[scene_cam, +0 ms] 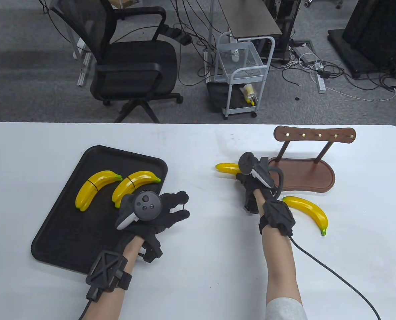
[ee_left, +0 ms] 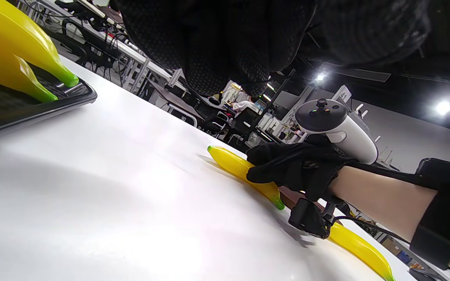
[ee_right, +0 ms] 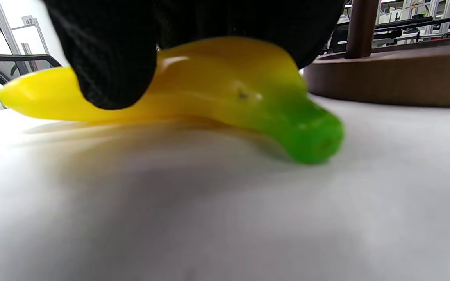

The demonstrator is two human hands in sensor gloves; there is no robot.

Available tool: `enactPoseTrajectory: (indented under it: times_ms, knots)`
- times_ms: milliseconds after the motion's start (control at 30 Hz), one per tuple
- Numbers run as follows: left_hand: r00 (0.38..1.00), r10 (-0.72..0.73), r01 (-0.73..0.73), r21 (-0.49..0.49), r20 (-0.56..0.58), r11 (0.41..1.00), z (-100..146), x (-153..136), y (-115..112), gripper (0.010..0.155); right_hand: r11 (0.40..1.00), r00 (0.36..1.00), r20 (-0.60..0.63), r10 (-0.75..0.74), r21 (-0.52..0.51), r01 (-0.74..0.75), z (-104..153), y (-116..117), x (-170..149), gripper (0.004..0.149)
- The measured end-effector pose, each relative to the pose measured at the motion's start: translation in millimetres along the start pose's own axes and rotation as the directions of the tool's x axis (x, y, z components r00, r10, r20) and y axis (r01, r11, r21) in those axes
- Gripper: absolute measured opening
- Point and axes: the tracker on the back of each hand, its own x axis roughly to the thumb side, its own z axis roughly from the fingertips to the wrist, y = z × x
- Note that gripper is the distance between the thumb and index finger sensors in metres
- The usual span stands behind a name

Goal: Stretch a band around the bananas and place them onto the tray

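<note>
Table view: right hand (scene_cam: 254,181) curled over loose banana (scene_cam: 227,167) lying left-right beside wooden stand (scene_cam: 304,176), second banana (scene_cam: 309,210) near right; left hand (scene_cam: 158,210) spread, empty, beside tray (scene_cam: 51,233) of banded pairs.

The black rectangular plastic tray (scene_cam: 68,213) is lying on the left part of the white table (scene_cam: 201,266), and everything else is sitting relative to it. Two banded pairs of yellow plastic bananas are resting in the tray's far half, the left pair (scene_cam: 93,188) beside the right pair (scene_cam: 133,186). The left hand (scene_cam: 158,213) is hovering over the tray's right edge, just in front of the right pair. To the tray's right, well apart, the right hand (scene_cam: 251,186) is resting on a loose yellow plastic banana (scene_cam: 226,167). Farther right of the tray, the brown wooden hook stand (scene_cam: 307,166) is standing, with another loose yellow banana (scene_cam: 309,210) lying just in front of it.
</note>
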Motion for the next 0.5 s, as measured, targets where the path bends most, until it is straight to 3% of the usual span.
enactPoseTrajectory:
  times_ms: [500]
  knots:
    - [1.0,0.002,-0.002,-0.005,-0.004,1.0,-0.2,-0.8,-0.7,0.065,0.999,0.998,0.036,0.047,-0.012,-0.046,-0.4,2.3,0.5,0.07]
